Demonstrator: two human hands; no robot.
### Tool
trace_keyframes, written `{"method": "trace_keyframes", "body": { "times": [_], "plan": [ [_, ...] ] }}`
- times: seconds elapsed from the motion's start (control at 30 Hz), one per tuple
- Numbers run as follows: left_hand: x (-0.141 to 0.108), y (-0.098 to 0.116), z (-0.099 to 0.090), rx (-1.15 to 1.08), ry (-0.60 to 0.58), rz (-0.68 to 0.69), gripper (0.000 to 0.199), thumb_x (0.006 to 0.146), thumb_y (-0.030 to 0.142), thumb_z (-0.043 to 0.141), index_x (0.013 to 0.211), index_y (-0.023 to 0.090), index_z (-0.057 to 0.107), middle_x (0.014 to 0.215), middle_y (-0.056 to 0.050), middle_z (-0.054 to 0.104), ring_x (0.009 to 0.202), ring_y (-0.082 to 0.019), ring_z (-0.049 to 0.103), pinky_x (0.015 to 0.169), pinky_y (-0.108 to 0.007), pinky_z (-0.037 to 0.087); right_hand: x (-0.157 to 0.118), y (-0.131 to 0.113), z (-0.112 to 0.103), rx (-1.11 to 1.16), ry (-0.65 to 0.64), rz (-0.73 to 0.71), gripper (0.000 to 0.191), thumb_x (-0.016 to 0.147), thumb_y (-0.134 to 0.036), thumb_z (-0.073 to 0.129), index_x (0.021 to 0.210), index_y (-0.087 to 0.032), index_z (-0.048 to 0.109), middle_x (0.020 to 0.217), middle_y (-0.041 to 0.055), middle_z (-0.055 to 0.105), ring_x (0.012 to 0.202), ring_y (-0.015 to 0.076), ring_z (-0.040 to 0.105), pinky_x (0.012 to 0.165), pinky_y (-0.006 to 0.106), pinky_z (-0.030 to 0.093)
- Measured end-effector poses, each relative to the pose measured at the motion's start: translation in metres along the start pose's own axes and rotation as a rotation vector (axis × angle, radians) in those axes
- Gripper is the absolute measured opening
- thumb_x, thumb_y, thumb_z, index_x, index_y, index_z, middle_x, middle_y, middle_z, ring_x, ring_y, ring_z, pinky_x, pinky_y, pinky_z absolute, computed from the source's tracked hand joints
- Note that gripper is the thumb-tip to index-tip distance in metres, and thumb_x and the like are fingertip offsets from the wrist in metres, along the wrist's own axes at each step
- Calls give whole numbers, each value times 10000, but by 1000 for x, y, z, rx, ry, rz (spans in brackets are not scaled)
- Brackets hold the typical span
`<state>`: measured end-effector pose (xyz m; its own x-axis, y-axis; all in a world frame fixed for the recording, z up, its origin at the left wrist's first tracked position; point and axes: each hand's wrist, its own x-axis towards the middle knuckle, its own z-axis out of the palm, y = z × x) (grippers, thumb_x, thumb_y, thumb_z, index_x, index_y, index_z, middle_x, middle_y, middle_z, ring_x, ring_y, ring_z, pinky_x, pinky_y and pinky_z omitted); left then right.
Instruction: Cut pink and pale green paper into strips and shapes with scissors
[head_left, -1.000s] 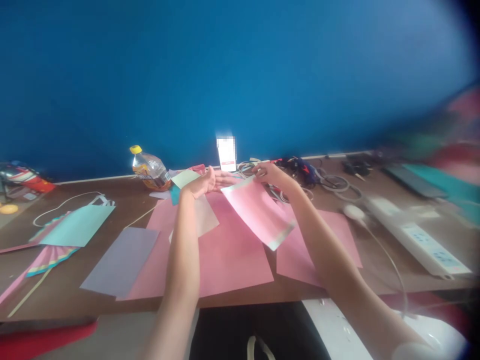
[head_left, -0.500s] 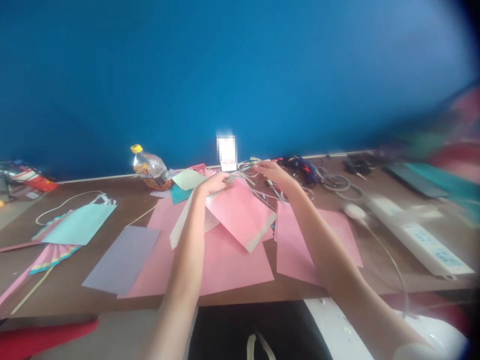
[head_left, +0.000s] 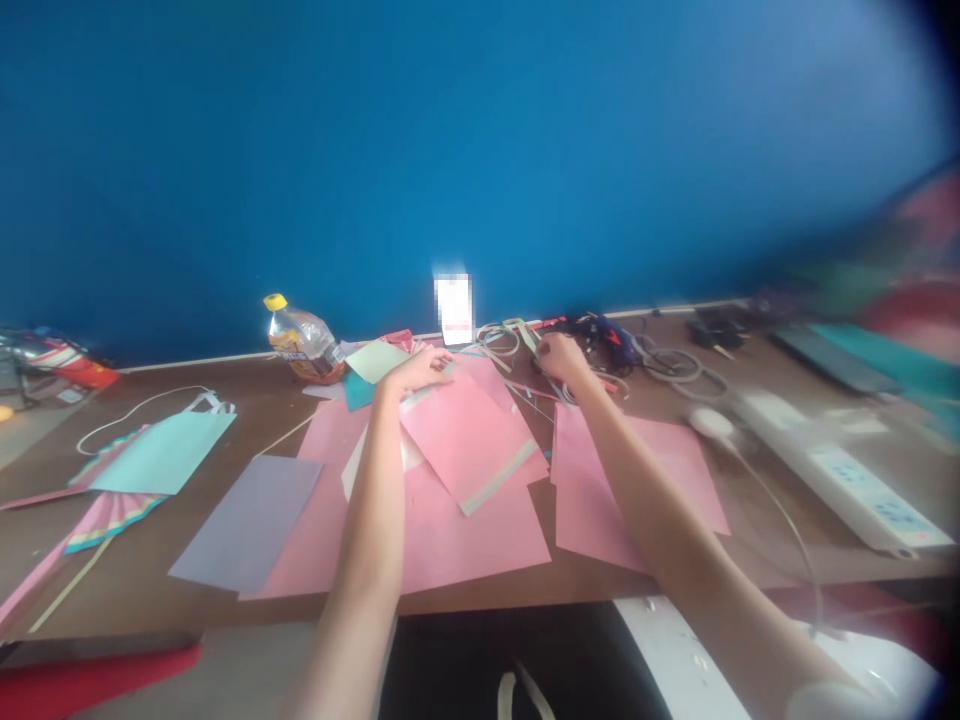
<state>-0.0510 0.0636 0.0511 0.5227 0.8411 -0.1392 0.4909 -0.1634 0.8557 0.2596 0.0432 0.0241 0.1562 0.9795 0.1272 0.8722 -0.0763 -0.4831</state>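
Observation:
My left hand (head_left: pixel 420 372) is closed at the upper left edge of a pink paper sheet (head_left: pixel 472 425), its fingertips pinching the edge. A pale grey-green strip (head_left: pixel 501 476) runs along that sheet's lower right edge. The sheet lies tilted over larger pink paper (head_left: pixel 480 545) and a whitish piece partly hidden by my left forearm. My right hand (head_left: pixel 562 357) is closed among strips and cables at the back of the table, with a pale strip (head_left: pixel 523 330) leading to its fingers. The fingertips are partly hidden. More pink sheets (head_left: pixel 592 500) lie beneath my right forearm.
A yellow-capped bottle (head_left: pixel 304 345) leans at the back left. A bright phone-like screen (head_left: pixel 454 312) stands against the blue wall. To the left lie a lavender sheet (head_left: pixel 247 520) and a light-blue card (head_left: pixel 169 450); a white power strip (head_left: pixel 862 490) and cables are on the right.
The pink sheet has turned and shifted left along with my left hand. My right hand has moved slightly right and its fingers have closed; a pale strip now shows raised beside it.

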Motion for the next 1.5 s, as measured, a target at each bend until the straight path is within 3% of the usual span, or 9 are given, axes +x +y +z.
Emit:
{"method": "trace_keyframes", "body": {
  "times": [0.23, 0.33, 0.63, 0.77, 0.9, 1.03, 1.3, 1.37, 1.5],
  "plan": [
    [-5, 7, 2, -17, 26, 9, 589, 597, 393, 790, 1118, 173, 623, 1083, -121, 627, 1031, -252, 601, 905, -413, 484, 1, 2, 0, -86, -3, -11, 123, 728, -225, 602, 809, -180, 684, 880, 88, 704, 823, 212, 633, 706, 269, 431],
    [-3, 10, 1, 6, -7, 33, 596, 625, 410, 772, 1153, 185, 612, 1139, -130, 608, 1057, -252, 591, 916, -413, 477, -2, -3, 1, -141, -19, -23, 193, 722, -315, 654, 861, -184, 678, 951, 105, 691, 878, 236, 630, 723, 290, 448],
    [-3, 17, 0, 135, -147, 82, 604, 652, 402, 753, 1215, 240, 606, 1275, -116, 576, 1210, -274, 514, 1005, -420, 423, 3, -6, 11, -71, -3, -69, 336, 731, -124, 535, 1031, -191, 669, 993, 121, 701, 918, 244, 638, 791, 301, 453],
    [-2, 17, 2, 128, -190, 83, 592, 645, 367, 752, 1190, 193, 603, 1254, -134, 586, 1177, -271, 538, 1004, -428, 417, 1, -10, 9, 14, 70, -28, 306, 713, -106, 532, 957, -190, 695, 953, 110, 707, 898, 235, 639, 786, 288, 445],
    [-4, 22, 6, 120, -167, 98, 555, 646, 291, 739, 1171, 210, 577, 1314, -105, 545, 1217, -243, 508, 1065, -398, 355, -3, -9, -2, 86, 204, 139, 247, 739, -157, 533, 913, -199, 703, 889, 105, 701, 842, 235, 632, 755, 298, 445],
    [-7, 24, 11, 35, -68, 120, 464, 665, 285, 704, 1093, 221, 540, 1205, -87, 575, 1166, -231, 527, 933, -353, 450, -6, -6, -11, 74, 350, 241, 266, 807, -206, 451, 923, -187, 689, 938, 131, 666, 850, 249, 590, 742, 332, 442],
    [-3, 25, 10, 43, 105, 206, 340, 664, 311, 697, 906, 200, 486, 988, -17, 563, 918, -157, 557, 840, -292, 451, -24, -28, -3, -206, 584, 43, 364, 821, -132, 392, 1092, -94, 633, 1415, 227, 364, 1234, 359, 327, 948, 513, 295],
    [-2, 25, 10, 51, 128, 207, 364, 658, 322, 711, 913, 205, 479, 989, -10, 548, 928, -153, 556, 866, -291, 441, -25, -34, 2, -228, 524, -58, 366, 836, -116, 383, 1108, -109, 627, 1398, 217, 400, 1255, 353, 312, 961, 507, 278],
    [-2, 27, 10, 28, 94, 202, 431, 670, 350, 726, 977, 219, 452, 1034, -28, 553, 1026, -173, 556, 893, -289, 434, -23, -36, 15, -239, 208, -196, 325, 867, -140, 384, 1053, -142, 651, 1117, 194, 607, 1089, 315, 485, 918, 434, 337]
  ]
}}
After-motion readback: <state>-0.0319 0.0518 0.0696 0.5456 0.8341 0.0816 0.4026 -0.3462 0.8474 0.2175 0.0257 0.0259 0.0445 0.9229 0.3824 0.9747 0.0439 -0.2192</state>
